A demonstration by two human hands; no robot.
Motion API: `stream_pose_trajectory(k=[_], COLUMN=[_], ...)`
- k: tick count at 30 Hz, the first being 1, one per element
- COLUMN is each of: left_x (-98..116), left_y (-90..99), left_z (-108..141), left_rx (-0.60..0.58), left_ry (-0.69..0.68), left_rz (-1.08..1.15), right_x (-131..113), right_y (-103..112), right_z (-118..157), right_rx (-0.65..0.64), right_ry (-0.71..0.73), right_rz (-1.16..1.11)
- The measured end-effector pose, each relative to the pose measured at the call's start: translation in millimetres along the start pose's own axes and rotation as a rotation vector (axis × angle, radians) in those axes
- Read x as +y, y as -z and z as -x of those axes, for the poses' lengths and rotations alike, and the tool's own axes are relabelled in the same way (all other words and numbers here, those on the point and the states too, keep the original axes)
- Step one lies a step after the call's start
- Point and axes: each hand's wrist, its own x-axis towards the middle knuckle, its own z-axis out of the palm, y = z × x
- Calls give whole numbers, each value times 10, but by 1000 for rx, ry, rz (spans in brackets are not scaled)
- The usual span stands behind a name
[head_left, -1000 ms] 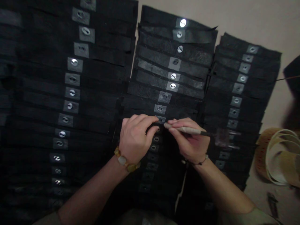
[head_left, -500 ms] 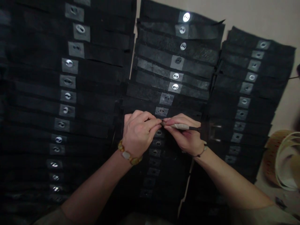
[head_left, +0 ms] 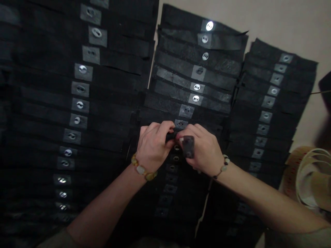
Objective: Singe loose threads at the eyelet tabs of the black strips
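Observation:
In the middle column of overlapping black sheets, my left hand (head_left: 153, 143) pinches the edge of a black sheet (head_left: 170, 136) between thumb and fingers. Close against it, my right hand (head_left: 204, 146) is closed around a slim hand tool (head_left: 188, 146), whose dark, blocky end points up toward me. The tool's working tip is hidden behind my fingers. Just above my fingertips sits a slotted round metal disc (head_left: 181, 123) on a pale square patch. Another disc (head_left: 176, 148) lies right below them.
A left column of black sheets (head_left: 108, 82) and a right column (head_left: 248, 113) carry similar discs on patches. Rolls of pale tape (head_left: 301, 179) stand at the right on a light surface (head_left: 284, 20). A dark object (head_left: 325, 88) shows at the right edge.
My right hand has turned, so the tool that lay pointing right now stands end-up toward me. My left fingers have parted slightly, showing the black edge between them. The view has shifted a little.

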Motion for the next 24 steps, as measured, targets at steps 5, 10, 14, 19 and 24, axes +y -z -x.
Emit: stream_pose_trajectory(k=[5, 10, 14, 19, 24], left_x=[10, 72, 94, -12, -84], left_y=[-10, 80, 100, 41, 35], left_z=[12, -52, -235, -416, -423], left_rx=[23, 20, 47, 22, 1], left_ry=[16, 25, -102, -163, -164], left_rz=[15, 33, -85, -141, -101], right_x=[134, 216, 319, 508, 559], right_y=[-29, -26, 61, 78, 29], right_z=[163, 226, 96, -99, -144], right_rx=[207, 224, 352, 275, 233], right_ry=[-7, 43, -73, 14, 40], right_rz=[-268, -303, -398, -447, -438])
